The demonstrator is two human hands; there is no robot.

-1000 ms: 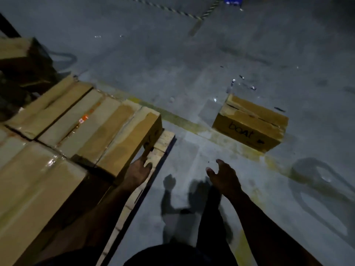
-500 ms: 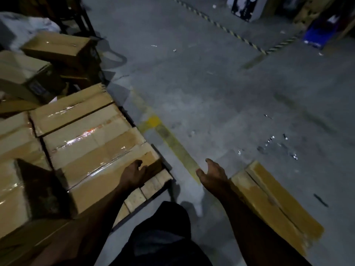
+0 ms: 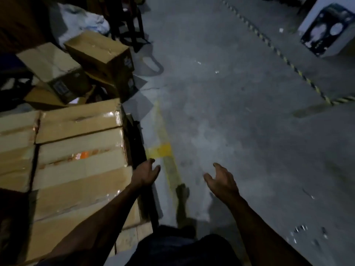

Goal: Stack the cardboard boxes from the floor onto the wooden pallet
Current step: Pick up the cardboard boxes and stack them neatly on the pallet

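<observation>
Several taped cardboard boxes (image 3: pixel 80 150) lie packed side by side on the wooden pallet (image 3: pixel 132 240), whose boards show at the lower middle. My left hand (image 3: pixel 147 173) hangs just off the right edge of the nearest boxes with loose fingers, holding nothing. To its right my right hand (image 3: pixel 221 181) is held over bare floor, fingers spread and relaxed, also empty. No loose box on the floor is in sight near my hands.
A jumble of brown boxes (image 3: pixel 99 52) is piled behind the pallet at the upper left, beside a white sack (image 3: pixel 80 22). A yellow floor line (image 3: pixel 163 150) runs past the pallet. Black-and-yellow tape (image 3: pixel 288 62) crosses the concrete; a white printed carton (image 3: pixel 330 29) stands top right.
My view has swung left and up, so the box on the floor at the right has left the frame. My left hand has come off the stacked box's corner.
</observation>
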